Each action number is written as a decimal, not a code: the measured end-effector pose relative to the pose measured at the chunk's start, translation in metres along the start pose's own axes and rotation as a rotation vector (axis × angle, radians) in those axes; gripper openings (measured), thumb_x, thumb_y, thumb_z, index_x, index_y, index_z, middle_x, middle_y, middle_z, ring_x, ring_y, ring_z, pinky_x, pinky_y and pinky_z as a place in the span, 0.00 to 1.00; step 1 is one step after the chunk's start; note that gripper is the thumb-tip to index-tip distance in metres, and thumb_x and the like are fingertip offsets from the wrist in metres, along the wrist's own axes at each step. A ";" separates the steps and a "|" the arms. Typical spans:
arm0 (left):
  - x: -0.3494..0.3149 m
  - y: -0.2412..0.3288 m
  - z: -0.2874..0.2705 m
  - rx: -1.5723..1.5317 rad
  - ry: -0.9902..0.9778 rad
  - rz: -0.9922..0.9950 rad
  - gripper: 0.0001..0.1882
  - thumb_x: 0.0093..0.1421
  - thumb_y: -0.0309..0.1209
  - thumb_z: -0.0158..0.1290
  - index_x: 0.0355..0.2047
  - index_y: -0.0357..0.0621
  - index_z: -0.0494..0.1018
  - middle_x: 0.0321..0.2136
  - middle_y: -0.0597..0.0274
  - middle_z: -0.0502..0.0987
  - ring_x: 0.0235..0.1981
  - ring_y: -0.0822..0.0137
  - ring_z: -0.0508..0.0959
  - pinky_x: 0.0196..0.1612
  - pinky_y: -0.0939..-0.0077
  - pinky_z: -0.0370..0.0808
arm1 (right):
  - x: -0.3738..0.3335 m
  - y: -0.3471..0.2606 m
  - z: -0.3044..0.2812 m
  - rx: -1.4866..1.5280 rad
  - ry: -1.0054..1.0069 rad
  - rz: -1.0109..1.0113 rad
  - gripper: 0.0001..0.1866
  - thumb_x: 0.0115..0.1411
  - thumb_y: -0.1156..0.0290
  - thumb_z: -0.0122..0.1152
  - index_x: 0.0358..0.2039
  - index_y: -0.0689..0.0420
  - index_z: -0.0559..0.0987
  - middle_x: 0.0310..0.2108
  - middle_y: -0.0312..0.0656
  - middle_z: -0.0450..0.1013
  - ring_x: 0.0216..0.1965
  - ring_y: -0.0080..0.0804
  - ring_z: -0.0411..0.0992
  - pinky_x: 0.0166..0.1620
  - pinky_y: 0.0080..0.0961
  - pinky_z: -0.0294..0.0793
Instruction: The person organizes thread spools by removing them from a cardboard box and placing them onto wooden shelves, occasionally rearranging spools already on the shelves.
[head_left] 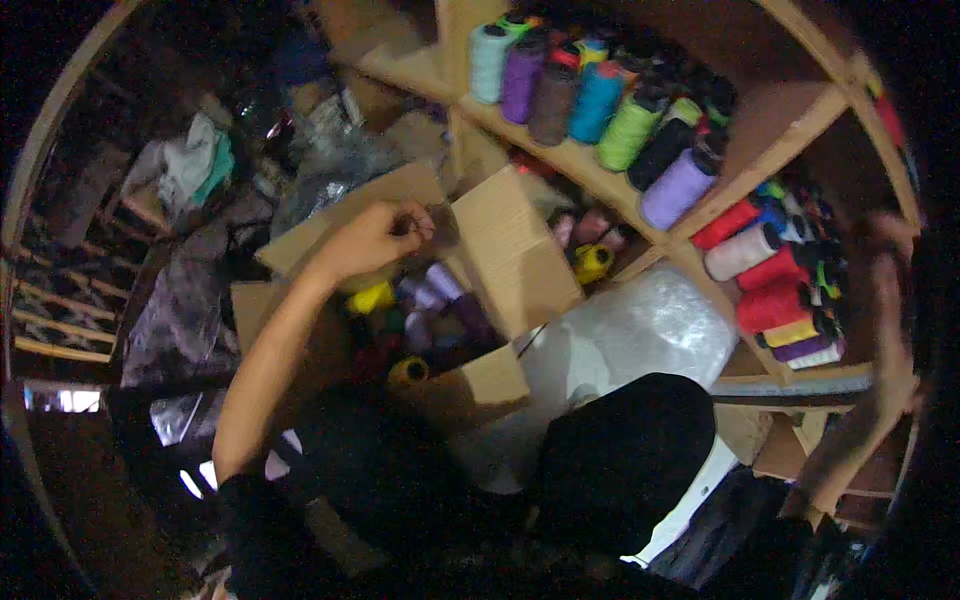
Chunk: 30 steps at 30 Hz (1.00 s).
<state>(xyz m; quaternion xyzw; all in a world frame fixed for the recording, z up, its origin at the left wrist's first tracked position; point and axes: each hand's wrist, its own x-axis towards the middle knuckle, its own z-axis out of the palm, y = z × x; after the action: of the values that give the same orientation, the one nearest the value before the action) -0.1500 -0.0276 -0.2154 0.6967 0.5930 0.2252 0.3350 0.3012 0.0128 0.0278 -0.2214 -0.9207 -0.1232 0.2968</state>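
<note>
My left hand (pixel 383 238) is above an open cardboard box (pixel 515 250), with its fingers curled in and no object showing between them. Inside the box lie jumbled thread spools, among them a yellow spool (pixel 371 297), a pale lilac spool (pixel 440 283) and another yellow spool (pixel 408 372) by the near flap. Far to the right, my right hand (pixel 888 240) is raised beside the outer edge of the shelving. Blur and darkness hide its fingers, so I cannot see whether it holds anything.
Wooden shelving (pixel 655 238) holds a row of upright thread cones (pixel 590 100) and a lower compartment of stacked cones (pixel 772 305). Clear plastic wrapping (pixel 670 320) lies right of the box. Crumpled bags (pixel 185 160) fill the left. My knees (pixel 630 430) are close in front.
</note>
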 end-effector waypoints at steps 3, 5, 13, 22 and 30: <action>-0.043 -0.067 0.029 0.290 -0.077 -0.253 0.16 0.50 0.34 0.54 0.39 0.40 0.73 0.34 0.58 0.76 0.37 0.59 0.75 0.41 0.71 0.71 | 0.033 -0.052 0.119 0.538 -0.460 0.076 0.17 0.47 0.69 0.62 0.39 0.58 0.75 0.31 0.46 0.74 0.31 0.37 0.73 0.32 0.30 0.72; -0.032 -0.078 0.056 0.554 -0.201 -0.247 0.19 0.50 0.37 0.54 0.41 0.42 0.72 0.39 0.57 0.75 0.39 0.53 0.74 0.44 0.67 0.71 | 0.030 -0.064 0.192 0.645 -0.514 0.018 0.16 0.51 0.67 0.59 0.40 0.58 0.74 0.32 0.45 0.73 0.30 0.41 0.73 0.35 0.32 0.73; -0.037 -0.127 0.148 0.741 -0.522 -0.130 0.21 0.49 0.39 0.54 0.42 0.43 0.72 0.41 0.56 0.73 0.40 0.52 0.73 0.45 0.65 0.71 | 0.016 -0.129 0.319 1.071 -0.979 -0.127 0.18 0.55 0.65 0.58 0.45 0.57 0.72 0.34 0.44 0.74 0.36 0.35 0.73 0.40 0.28 0.71; -0.050 -0.134 0.179 0.774 -0.517 -0.050 0.23 0.49 0.41 0.54 0.44 0.44 0.71 0.44 0.56 0.71 0.41 0.50 0.72 0.46 0.63 0.70 | 0.014 -0.114 0.319 1.022 -0.835 0.026 0.17 0.54 0.70 0.60 0.45 0.55 0.72 0.32 0.39 0.73 0.36 0.26 0.72 0.39 0.23 0.71; -0.075 -0.159 0.188 0.752 -0.603 0.041 0.24 0.48 0.42 0.54 0.45 0.46 0.71 0.47 0.56 0.69 0.42 0.49 0.71 0.46 0.62 0.70 | 0.005 -0.096 0.330 1.066 -0.795 0.068 0.18 0.53 0.75 0.59 0.46 0.56 0.72 0.34 0.38 0.73 0.37 0.25 0.73 0.40 0.23 0.72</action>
<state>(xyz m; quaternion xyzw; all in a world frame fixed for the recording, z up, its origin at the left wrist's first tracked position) -0.1388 -0.1274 -0.4525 0.8154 0.4957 -0.2105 0.2124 0.0886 0.0492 -0.2402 -0.1018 -0.8875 0.4494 0.0074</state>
